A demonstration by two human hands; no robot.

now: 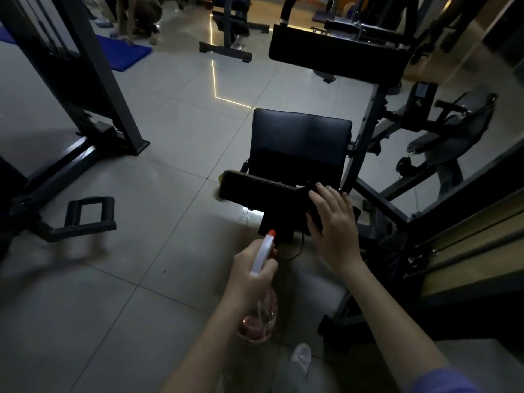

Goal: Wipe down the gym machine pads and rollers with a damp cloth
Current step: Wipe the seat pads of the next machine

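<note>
1 spray btl, pink liquid low | L hand grips it | R hand flat on pad

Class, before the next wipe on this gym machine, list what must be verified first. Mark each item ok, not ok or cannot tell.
1. Spray bottle gripped by the left hand: ok.
2. Red nozzle pointing toward the low pad: ok.
3. Liquid in the bottle: ok, pinkish at the bottom.
4. Right hand resting on the low pad's near end: ok.
5. Cloth under the right hand: cannot tell, too dark.
6. Seat pad already wiped: cannot tell.
</note>
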